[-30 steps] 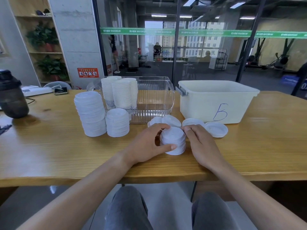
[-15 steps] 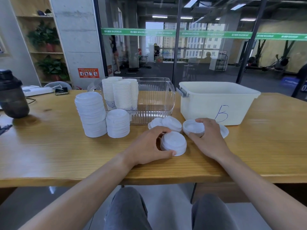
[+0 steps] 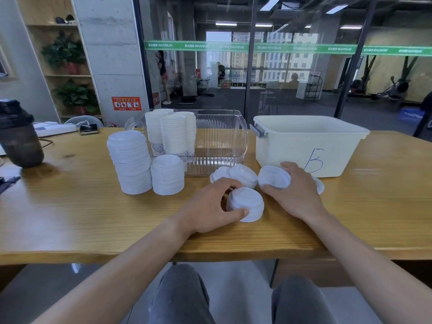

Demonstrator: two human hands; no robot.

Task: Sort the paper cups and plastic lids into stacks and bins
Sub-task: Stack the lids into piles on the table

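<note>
loose lids behind left hand — white bin beyond

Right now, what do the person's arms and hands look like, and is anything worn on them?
Both forearms are bare up to the frame edge: no sleeves show. The left hand and right hand wear no gloves, and no rings, watch or markings are visible.

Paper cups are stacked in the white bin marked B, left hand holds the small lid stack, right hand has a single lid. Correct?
Not quite. In the head view the paper cups stand in the clear bin, not in the white bin marked B. The rest holds: the left hand holds the small lid stack, and the right hand grips a single lid.
</note>
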